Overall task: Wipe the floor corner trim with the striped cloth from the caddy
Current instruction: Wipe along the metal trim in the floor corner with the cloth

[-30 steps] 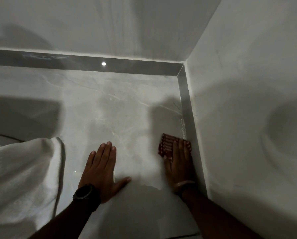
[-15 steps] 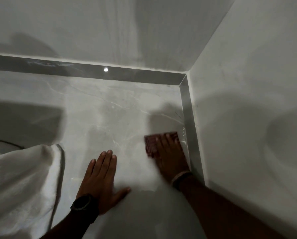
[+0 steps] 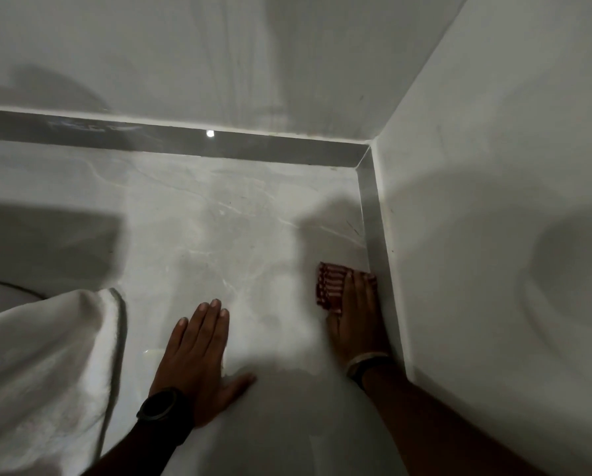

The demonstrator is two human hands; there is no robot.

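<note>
A grey glossy trim strip runs along the foot of the right wall and meets a second strip under the back wall at the corner. The red-and-white striped cloth lies folded on the floor against the right strip. My right hand presses flat on top of it, fingers touching the trim's base. My left hand, with a black watch on the wrist, rests flat on the pale marble floor, fingers apart, holding nothing. No caddy is in view.
A white fabric hangs at the lower left over the floor. White walls close the corner at the back and right. Dark shadows fall across the floor on the left.
My right hand has slid the striped cloth to the right, from out on the floor back against the right trim. The left hand stays planted where it was.
</note>
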